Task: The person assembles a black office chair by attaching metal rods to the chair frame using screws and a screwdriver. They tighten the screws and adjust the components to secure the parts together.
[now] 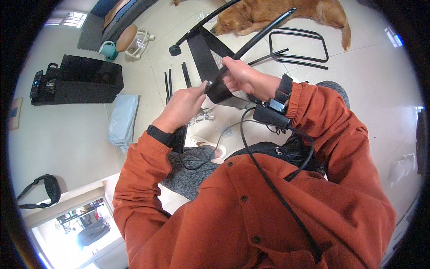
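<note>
My left hand [184,106] is closed in a pinch on a small shiny metal piece [207,87], too small to name, against the end of a black metal tube [266,35]. My right hand [247,80] wraps round the black panelled metal frame [204,56] beside that tube, thumb on top and fingers underneath. The frame slants from near my lap toward the far floor, with a curved tube along its far side ending in a black round foot [174,50]. Part of it is hidden by my right hand.
A dog [273,18] lies beyond the frame. Loose black tubes [304,67] rest on the floor to the right, and small metal parts [204,115] lie below my left hand. A grey plastic bag [123,121] and a black box [92,78] are left. A black cable [255,154] crosses my front.
</note>
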Demonstrator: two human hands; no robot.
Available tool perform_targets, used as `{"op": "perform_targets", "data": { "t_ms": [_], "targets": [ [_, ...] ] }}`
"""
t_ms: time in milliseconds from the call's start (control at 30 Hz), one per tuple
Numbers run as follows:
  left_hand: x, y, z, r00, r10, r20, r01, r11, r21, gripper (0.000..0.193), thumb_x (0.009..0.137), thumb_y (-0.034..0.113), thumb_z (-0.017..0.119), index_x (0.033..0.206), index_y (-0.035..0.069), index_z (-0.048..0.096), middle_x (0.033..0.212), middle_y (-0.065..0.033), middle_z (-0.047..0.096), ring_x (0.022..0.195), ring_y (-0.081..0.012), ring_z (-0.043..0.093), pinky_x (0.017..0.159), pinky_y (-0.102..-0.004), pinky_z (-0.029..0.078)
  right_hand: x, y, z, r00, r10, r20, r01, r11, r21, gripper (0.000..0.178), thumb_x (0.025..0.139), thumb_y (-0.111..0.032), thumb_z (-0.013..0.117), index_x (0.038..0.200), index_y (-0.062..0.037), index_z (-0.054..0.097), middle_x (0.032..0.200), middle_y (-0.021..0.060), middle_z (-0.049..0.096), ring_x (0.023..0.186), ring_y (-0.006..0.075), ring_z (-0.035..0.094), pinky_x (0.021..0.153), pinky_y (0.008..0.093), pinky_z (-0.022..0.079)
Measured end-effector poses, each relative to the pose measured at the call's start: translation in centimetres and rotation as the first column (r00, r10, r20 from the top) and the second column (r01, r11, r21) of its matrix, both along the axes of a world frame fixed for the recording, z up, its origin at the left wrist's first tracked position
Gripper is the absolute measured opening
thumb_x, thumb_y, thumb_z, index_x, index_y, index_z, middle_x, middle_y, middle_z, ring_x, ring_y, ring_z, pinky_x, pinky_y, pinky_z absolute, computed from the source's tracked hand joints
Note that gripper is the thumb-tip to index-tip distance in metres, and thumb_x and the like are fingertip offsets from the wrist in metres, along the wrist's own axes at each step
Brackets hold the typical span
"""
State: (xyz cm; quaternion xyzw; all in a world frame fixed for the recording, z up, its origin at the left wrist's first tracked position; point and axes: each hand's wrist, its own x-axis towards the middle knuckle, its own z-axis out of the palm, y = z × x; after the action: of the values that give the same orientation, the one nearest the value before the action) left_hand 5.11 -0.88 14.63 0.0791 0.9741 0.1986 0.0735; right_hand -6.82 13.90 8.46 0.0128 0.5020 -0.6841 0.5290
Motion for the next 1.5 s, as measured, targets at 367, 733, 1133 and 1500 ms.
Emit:
{"op": "perform_targets", "data": {
  "t_ms": [367, 733, 1133, 1500],
  "targets": [
    [-0.8, -1.7, -0.7, 0.998, -0.049, -0.043, 0.052, 0.996, 0.071, 0.034, 0.077, 0.004, 0.055, 0.111, 0.005, 0.057, 0.073, -0.0209, 0.059, 0.067, -0.0311, 0.061, 0.06, -0.0353, 0.049, 0.2, 0.2, -0.2, 0.992, -0.015, -0.124, 0.018, 1.0, 0.024, 0.033, 0.09, -0.034, 0.029, 0.068, -0.0112, 0.036, 0.055, -0.0013, 0.035, 0.043, 0.0113, 0.032, 0.042, 0.0278, 0.029],
    [-2.9, -4.1, 0.0, 0.964, -0.263, -0.026, 0.257, 0.956, -0.138, 0.031, 0.072, -0.001, 0.051, 0.101, 0.005, 0.06, 0.077, -0.0134, 0.063, 0.072, -0.0271, 0.062, 0.063, -0.0343, 0.049, 0.0, 0.4, 0.1, 0.992, 0.037, -0.118, -0.03, 0.998, 0.062, 0.033, 0.091, -0.037, 0.031, 0.071, -0.011, 0.039, 0.059, -0.0014, 0.038, 0.049, 0.0108, 0.036, 0.047, 0.0269, 0.034],
    [-4.4, -3.5, 0.2, 0.953, -0.204, -0.224, 0.163, 0.969, -0.188, 0.04, 0.079, 0.004, 0.048, 0.118, 0.012, 0.051, 0.11, -0.0108, 0.059, 0.089, -0.0268, 0.061, 0.073, -0.0335, 0.05, 0.2, 0.3, -1.0, 0.993, 0.043, -0.11, -0.043, 0.999, -0.004, 0.033, 0.086, -0.034, 0.033, 0.078, -0.0065, 0.049, 0.072, 0.0047, 0.057, 0.06, 0.0147, 0.053, 0.061, 0.0284, 0.042],
    [-2.3, -0.7, -1.6, 0.791, 0.575, 0.21, -0.611, 0.717, 0.337, 0.028, 0.083, 0.03, 0.062, 0.078, 0.003, 0.06, 0.066, 0.0009, 0.056, 0.053, -0.0039, 0.044, 0.047, -0.0184, 0.033, 0.3, 0.1, -1.3, 0.991, 0.057, -0.121, -0.056, 0.998, 0.014, 0.042, 0.089, -0.038, 0.03, 0.084, -0.0037, 0.053, 0.079, 0.0088, 0.062, 0.063, 0.0164, 0.057, 0.06, 0.0292, 0.044]
  ]
}}
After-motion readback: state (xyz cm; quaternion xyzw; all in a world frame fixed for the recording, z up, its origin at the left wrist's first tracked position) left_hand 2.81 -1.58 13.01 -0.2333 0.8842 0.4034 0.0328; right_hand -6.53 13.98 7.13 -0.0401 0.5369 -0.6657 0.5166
